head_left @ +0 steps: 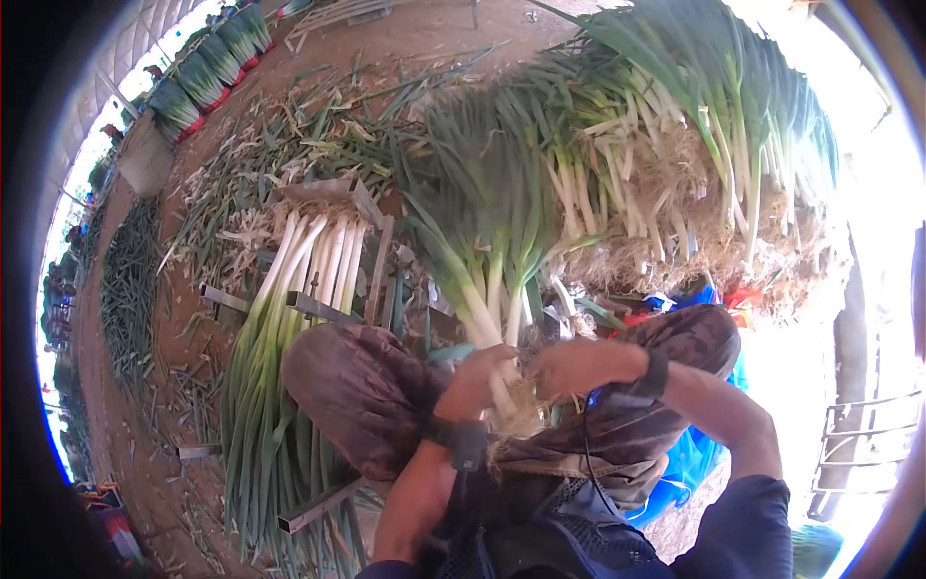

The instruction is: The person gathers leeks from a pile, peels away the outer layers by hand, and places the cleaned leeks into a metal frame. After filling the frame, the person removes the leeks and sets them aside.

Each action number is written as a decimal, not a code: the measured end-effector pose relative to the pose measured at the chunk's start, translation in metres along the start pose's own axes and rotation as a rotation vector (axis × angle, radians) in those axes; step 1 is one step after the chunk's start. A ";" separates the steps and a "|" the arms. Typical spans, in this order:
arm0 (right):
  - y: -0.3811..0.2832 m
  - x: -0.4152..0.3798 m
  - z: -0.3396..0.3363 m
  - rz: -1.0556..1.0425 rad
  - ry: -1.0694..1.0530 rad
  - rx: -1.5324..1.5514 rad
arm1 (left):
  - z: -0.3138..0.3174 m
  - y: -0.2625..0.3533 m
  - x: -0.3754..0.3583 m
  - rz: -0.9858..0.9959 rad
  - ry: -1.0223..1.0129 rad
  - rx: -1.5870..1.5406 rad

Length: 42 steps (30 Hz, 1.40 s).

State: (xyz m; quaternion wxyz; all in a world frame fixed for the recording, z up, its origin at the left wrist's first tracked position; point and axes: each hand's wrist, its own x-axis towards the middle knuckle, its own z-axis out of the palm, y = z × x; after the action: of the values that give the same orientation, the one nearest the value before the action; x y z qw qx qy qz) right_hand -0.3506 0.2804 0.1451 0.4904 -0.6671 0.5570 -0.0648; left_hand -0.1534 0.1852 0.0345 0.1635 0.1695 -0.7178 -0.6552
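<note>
A few thick green onions stand upright between my knees, white shanks down, with their leaves fanning out ahead of me. My left hand is closed around the white shanks just above the root end. Pale, bushy roots hang below it. Close on the right, my right hand has its fingers curled in against the same onions; its fingertips are partly hidden and a little blurred. By my left knee, a row of onions with clean white shanks lies in a metal frame.
A large heap of unpeeled onions with dry roots rises at front right. Trimmed leaves and peelings litter the dirt floor. Tied bundles and a pale bucket stand far left. Blue plastic lies by my right leg.
</note>
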 end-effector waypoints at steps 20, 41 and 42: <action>0.070 0.116 -0.081 0.292 0.807 0.170 | -0.022 0.187 -0.106 -0.709 0.119 -0.471; -0.122 0.063 0.021 -0.926 0.670 -0.467 | -0.093 0.249 -0.116 -0.607 -0.171 -0.344; -0.132 0.058 0.015 -0.883 0.689 -0.431 | -0.097 0.269 -0.110 -0.511 -0.153 -0.106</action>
State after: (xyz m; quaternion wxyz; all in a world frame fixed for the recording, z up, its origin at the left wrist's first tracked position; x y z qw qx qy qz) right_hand -0.2296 0.2284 0.2069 0.0616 -0.8605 0.3545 -0.3606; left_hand -0.0189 0.1721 0.3098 -0.0534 0.2862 -0.6268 -0.7227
